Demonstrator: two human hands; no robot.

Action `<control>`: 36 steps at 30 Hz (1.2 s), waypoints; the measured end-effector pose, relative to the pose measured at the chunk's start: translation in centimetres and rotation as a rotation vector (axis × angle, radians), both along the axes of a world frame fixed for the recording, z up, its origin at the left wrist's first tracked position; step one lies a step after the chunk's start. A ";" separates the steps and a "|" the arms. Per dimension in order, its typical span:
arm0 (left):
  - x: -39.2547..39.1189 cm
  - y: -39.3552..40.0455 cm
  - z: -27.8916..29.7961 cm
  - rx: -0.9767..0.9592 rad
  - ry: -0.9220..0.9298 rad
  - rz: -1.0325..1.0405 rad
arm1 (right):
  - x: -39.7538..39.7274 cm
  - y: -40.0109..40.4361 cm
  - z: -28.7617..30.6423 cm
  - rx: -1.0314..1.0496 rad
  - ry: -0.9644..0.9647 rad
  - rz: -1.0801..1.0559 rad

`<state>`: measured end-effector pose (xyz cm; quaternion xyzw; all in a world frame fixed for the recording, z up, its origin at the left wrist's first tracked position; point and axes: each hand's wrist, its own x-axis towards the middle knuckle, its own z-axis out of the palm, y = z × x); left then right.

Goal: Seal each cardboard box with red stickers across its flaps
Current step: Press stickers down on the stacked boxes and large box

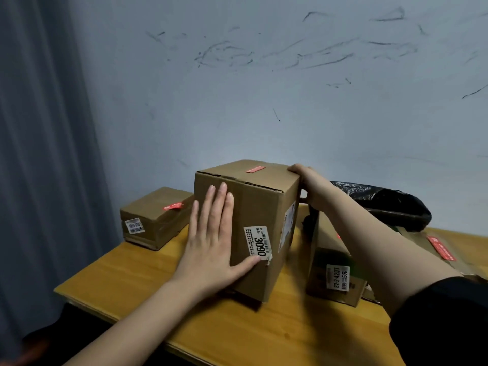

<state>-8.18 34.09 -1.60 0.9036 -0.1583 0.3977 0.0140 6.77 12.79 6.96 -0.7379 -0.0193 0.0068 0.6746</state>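
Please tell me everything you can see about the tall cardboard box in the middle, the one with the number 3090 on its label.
The tall brown cardboard box stands upright on the yellow wooden table. Its top flaps are closed, with one red sticker across the seam. A white label reading 3090, torn at a corner, sits on the near face; another pale label is on the right face. The left hand presses flat against the near face; the right hand holds the top right edge.

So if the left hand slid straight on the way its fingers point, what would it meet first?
The left hand lies flat on the tall box, fingers pointing up its face. It would likely reach the box's top edge first, then only the wall behind, though depth is unclear.
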 end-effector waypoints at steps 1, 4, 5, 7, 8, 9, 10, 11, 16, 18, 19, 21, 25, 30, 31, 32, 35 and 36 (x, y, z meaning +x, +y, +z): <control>0.3 -0.3 -0.2 0.002 -0.006 -0.005 | 0.4 -0.1 -0.2 -0.002 -0.003 0.001; 1.2 -1.1 -0.5 -0.014 -0.018 0.001 | 2.0 -0.3 -0.4 -0.002 -0.018 0.002; 1.5 -1.4 -0.6 -0.017 -0.020 0.010 | 2.5 -0.4 -0.5 0.001 -0.026 -0.003; 2.2 -2.0 -0.9 -0.015 -0.018 0.022 | 3.4 -0.7 -0.8 0.002 -0.038 -0.017; 2.6 -2.3 -1.1 -0.009 -0.015 0.026 | 3.8 -0.9 -1.0 0.005 -0.039 -0.026; 3.0 -2.6 -1.2 -0.002 -0.016 0.032 | 4.3 -1.2 -1.2 0.005 -0.037 -0.034; 3.4 -2.8 -1.4 0.006 -0.017 0.038 | 4.6 -1.4 -1.3 0.005 -0.038 -0.037; 3.8 -3.0 -1.6 0.012 -0.020 0.042 | 4.9 -1.6 -1.4 0.006 -0.043 -0.036; 5.3 -3.7 -2.5 0.020 -0.026 0.036 | 6.3 -2.4 -2.0 -0.004 -0.082 -0.041; 5.7 -4.0 -2.7 0.012 -0.017 0.037 | 6.9 -2.8 -2.2 0.001 -0.086 -0.050; 5.9 -4.1 -2.9 0.008 -0.013 0.037 | 7.2 -2.8 -2.2 0.004 -0.086 -0.051; 6.2 -4.3 -3.1 0.006 -0.008 0.038 | 7.4 -2.9 -2.3 0.002 -0.082 -0.049; 6.5 -4.5 -3.4 0.015 0.000 0.049 | 7.9 -2.9 -2.6 -0.008 -0.071 -0.066; 6.5 -4.6 -3.5 0.021 -0.001 0.043 | 8.0 -3.1 -2.7 0.012 -0.065 -0.068; 6.5 -4.6 -3.5 0.023 -0.004 0.041 | 7.8 -3.1 -2.6 0.015 -0.062 -0.063; 6.5 -4.6 -3.6 0.025 -0.008 0.040 | 7.4 -3.1 -2.4 0.003 -0.058 -0.065; 6.4 -4.5 -3.8 0.027 -0.016 0.041 | 7.5 -3.3 -2.4 -0.021 -0.035 -0.088; 6.3 -4.4 -3.8 0.025 -0.017 0.042 | 7.5 -3.2 -2.4 -0.028 -0.043 -0.094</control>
